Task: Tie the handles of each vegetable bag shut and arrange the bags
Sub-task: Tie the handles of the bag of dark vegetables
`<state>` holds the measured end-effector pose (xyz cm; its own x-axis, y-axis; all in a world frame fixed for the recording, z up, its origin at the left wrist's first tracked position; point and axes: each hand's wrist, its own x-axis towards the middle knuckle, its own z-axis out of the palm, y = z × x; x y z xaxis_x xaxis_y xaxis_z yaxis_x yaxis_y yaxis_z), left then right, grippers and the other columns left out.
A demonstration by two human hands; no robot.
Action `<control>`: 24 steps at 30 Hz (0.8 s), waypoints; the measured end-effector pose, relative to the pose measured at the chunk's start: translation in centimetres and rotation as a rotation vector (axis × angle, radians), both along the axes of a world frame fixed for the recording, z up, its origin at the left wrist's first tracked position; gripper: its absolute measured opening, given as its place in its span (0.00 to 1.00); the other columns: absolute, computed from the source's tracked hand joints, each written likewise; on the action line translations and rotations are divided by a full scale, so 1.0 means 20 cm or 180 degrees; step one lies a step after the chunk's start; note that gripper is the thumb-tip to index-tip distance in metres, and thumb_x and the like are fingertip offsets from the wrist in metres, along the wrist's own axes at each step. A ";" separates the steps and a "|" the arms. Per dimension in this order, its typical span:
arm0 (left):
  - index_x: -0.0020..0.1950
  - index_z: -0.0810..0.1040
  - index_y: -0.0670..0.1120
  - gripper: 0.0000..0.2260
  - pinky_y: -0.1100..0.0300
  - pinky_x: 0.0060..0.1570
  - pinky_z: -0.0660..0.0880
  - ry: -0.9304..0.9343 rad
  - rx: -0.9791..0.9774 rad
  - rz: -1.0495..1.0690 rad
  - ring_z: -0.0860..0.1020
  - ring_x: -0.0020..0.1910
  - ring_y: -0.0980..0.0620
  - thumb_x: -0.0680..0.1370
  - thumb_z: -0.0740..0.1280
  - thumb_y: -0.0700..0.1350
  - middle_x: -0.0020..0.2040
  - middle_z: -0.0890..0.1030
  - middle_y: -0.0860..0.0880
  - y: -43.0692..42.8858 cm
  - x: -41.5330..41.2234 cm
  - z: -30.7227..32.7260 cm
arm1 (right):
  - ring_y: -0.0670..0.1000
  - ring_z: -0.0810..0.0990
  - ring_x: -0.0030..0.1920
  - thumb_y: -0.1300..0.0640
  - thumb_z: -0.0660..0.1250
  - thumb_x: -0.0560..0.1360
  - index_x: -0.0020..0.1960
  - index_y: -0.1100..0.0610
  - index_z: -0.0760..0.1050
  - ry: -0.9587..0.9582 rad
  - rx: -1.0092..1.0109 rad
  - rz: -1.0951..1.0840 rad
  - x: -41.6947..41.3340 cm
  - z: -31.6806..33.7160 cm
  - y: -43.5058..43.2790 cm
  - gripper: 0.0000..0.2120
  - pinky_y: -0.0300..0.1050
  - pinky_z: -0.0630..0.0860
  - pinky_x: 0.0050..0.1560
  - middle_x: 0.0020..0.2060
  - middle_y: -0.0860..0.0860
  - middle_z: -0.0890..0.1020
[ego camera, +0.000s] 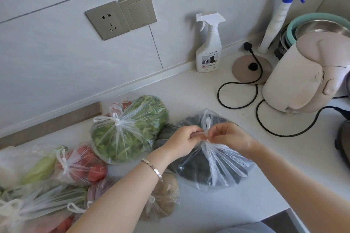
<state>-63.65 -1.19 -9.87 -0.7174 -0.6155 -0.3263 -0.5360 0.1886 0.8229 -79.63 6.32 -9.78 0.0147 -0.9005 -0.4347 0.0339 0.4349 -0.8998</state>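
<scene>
The person's left hand (182, 141) and right hand (230, 138) meet over a clear plastic bag of dark vegetables (214, 168), which sits on the pale counter (189, 89) in front of the person, right of the other bags. Both hands have their fingers curled and pinch the bag's handles (207, 122) where the plastic gathers into a neck. One twisted loop of handle stands up between the two hands. The fingertips of the two hands are almost touching. A silver bracelet (152, 169) circles the left wrist. Just left of this bag and touching it lies a bag of leafy greens (128, 132), its handles already knotted on top. Further left are a knotted bag of tomatoes (81, 166), a bag with a pale green vegetable (28, 164) and a bag of long green stalks (37, 204). A bag of brown potatoes (164, 195) lies partly under the left forearm. At the back of the counter a white spray bottle (208, 47) stands against the tiled wall. To its right is a round kettle base (250, 68) with a black cord. A cream kettle (303, 75) stands off the base, to its right. A socket (108, 20) and a switch (138, 10) are set side by side in the wall.
</scene>
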 end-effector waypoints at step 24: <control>0.44 0.83 0.43 0.08 0.71 0.34 0.71 -0.0224 0.0774 0.0711 0.74 0.33 0.58 0.77 0.65 0.43 0.34 0.79 0.50 0.01 0.02 -0.04 | 0.49 0.70 0.46 0.51 0.51 0.80 0.45 0.54 0.76 0.3670 -0.2706 0.0607 0.01 -0.19 0.17 0.16 0.40 0.65 0.49 0.43 0.51 0.79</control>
